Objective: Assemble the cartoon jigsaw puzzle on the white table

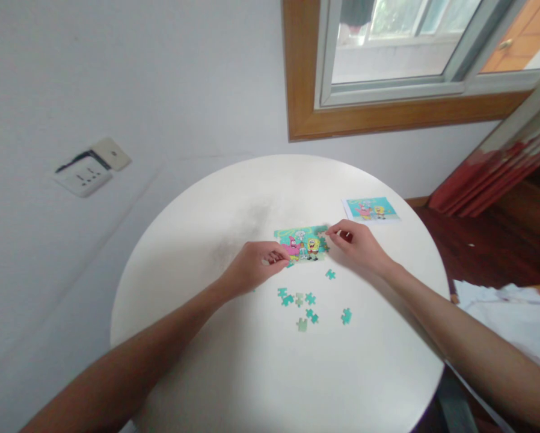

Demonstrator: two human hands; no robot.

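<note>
White and round, the table (pixel 234 361) carries a small teal cartoon puzzle (pixel 302 242) a little beyond its middle, and both bare arms reach in from the near edge to meet at that puzzle. The left hand (pixel 253 266) comes in low from the near left, forearm stretched long across the table, wrist slightly bent, knuckles up; its fingers (pixel 276 257) are curled together and pinched at the puzzle's near left corner, touching it, though whether a piece sits between them I cannot tell. The right hand (pixel 359 245) arrives from the near right, forearm angled inward, palm down, and its fingers (pixel 334 233) are drawn to a pinch right at the puzzle's far right corner, on the edge; what they grip, if anything, is too small to make out. Just nearer than the puzzle, between the two forearms, loose teal pieces (pixel 303 304) lie scattered flat, one single piece (pixel 330 275) closest to the right wrist. Beyond the puzzle to its right, near the table's far rim, a reference picture (pixel 371 209) lies flat showing the same cartoon. Further back from the puzzle, a wood-framed window (pixel 387 114) and, off left, a wall socket (pixel 87 171).
</note>
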